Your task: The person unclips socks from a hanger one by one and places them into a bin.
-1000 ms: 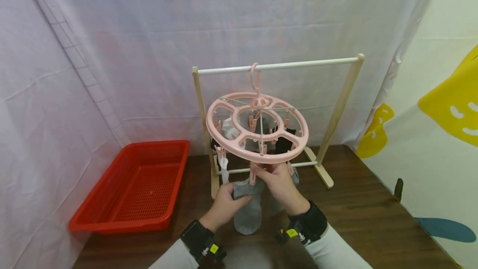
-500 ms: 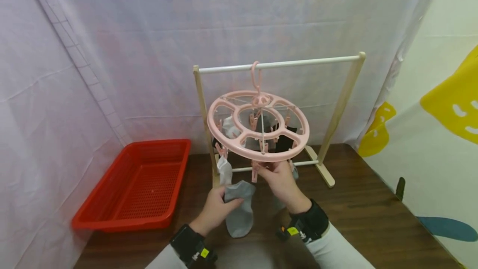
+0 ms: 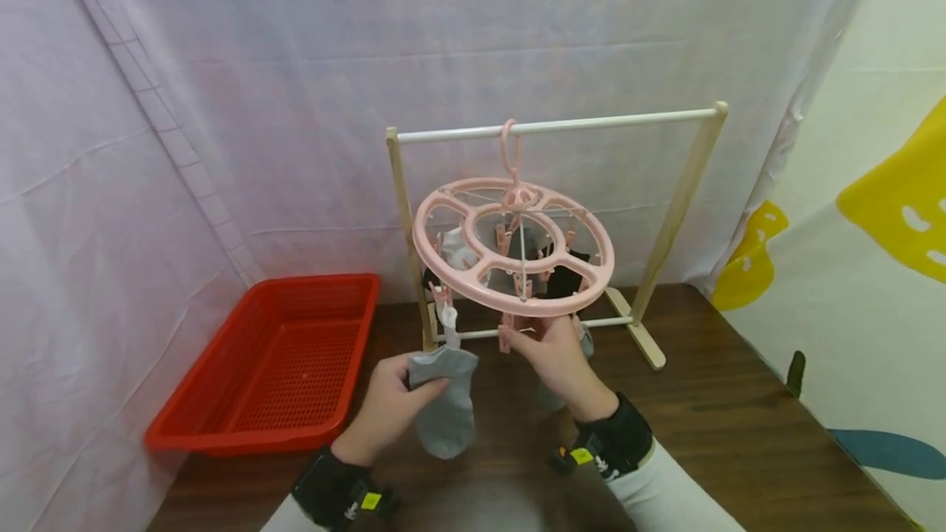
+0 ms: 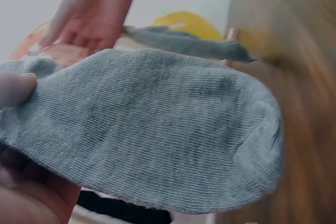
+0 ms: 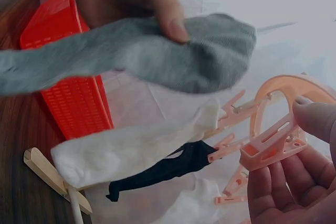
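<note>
In the head view my left hand (image 3: 392, 401) pinches a grey sock (image 3: 447, 413) by its cuff, and the toe hangs down. The left wrist view shows this sock (image 4: 152, 129) large, thumb on the near side. My right hand (image 3: 557, 355) holds a pink clothespin (image 5: 270, 140) at the front rim of the round pink drying hanger (image 3: 488, 295); no cloth is in the clothespin. Just behind the held sock, a white sock (image 5: 121, 153) hangs from a clip, with a black sock (image 5: 173, 169) beside it. Another grey sock (image 4: 184, 42) hangs beyond my right hand.
The hanger hooks over the white bar (image 3: 591, 122) of a wooden rack (image 3: 676, 204) on the dark wooden table (image 3: 709, 409). A red plastic basket (image 3: 244, 443) stands at the left. White sheeting (image 3: 296, 105) encloses the back and left side.
The grey sock has come away from the front clothespin and moved left and slightly nearer with my left hand. My right hand stays at the clothespin under the hanger's rim.
</note>
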The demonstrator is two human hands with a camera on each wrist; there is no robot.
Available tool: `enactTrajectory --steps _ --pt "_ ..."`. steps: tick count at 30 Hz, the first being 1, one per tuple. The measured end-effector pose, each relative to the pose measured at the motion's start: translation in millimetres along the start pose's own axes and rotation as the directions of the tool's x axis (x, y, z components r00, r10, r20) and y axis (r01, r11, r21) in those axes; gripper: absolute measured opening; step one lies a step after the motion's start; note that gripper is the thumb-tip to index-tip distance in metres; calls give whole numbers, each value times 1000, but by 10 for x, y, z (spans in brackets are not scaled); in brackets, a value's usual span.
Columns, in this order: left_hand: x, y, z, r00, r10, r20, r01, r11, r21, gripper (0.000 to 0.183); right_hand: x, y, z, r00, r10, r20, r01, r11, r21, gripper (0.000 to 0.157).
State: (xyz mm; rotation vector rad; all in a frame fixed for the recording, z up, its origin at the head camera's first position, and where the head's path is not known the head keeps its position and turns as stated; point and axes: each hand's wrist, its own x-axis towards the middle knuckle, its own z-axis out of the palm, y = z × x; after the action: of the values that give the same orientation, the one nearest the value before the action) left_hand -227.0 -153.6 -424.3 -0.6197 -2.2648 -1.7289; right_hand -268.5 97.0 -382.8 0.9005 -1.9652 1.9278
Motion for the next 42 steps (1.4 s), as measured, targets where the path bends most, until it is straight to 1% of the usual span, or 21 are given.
enactTrajectory --steps 3,7,10,12,14,17,20,23,25,30,32,34,36,38,40,42 --pt "-6 44 -171 999 31 -18 -30 999 26 28 0 5 5 1000 6 -5 -6 1000 1 11" --pt "9 134 -411 995 51 -87 -45 997 64 27 1 4 13 1000 5 -4 -5 1000 2 9" --pt "23 203 -602 988 26 -150 -14 997 81 28 1 4 13 1000 -3 -3 3 1000 9 8" --pt "26 242 -739 982 -9 -188 27 995 91 31 2 0 12 1000 -13 -3 13 1000 12 8" --pt "33 271 -871 974 -41 -222 62 994 91 34 9 -31 8 1000 -17 -1 17 1000 9 7" --pt "41 302 -1033 958 -66 -280 98 990 100 37 23 -85 3 1000 -14 3 14 1000 16 9" --pt "40 324 -1135 937 -88 -337 131 985 110 40 29 -91 -5 1000 -7 4 7 1000 25 13" --pt "24 325 -1214 917 -109 -384 168 978 125 39 25 -2 -18 1000 -8 5 8 1000 24 15" --pt "14 310 -1279 910 -105 -402 175 974 141 37 17 7 -15 1000 -6 6 6 1000 18 14" --pt "-10 264 -1442 902 -87 -423 177 968 180 30 -9 -14 -9 1000 -6 4 6 1000 10 13" --pt "-19 251 -1487 897 -88 -432 186 964 190 29 -15 -22 -8 1000 -7 3 7 1000 7 14" --pt "-25 232 -1520 897 -101 -431 205 958 202 30 -16 -25 -5 1000 -12 2 12 1000 6 14" --pt "-23 200 -1543 903 -130 -408 239 944 227 33 -14 -24 -3 1000 -16 4 16 1000 2 14" --pt "-15 160 -1562 912 -171 -372 278 925 259 36 -8 -24 -1 1000 -23 8 23 1000 1 12" --pt "-5 123 -1580 921 -225 -318 321 900 294 40 1 -22 -5 1000 -25 13 25 1000 4 11" --pt "12 85 -1600 924 -281 -261 357 878 317 42 7 -20 -14 1000 -21 16 21 1000 5 9"
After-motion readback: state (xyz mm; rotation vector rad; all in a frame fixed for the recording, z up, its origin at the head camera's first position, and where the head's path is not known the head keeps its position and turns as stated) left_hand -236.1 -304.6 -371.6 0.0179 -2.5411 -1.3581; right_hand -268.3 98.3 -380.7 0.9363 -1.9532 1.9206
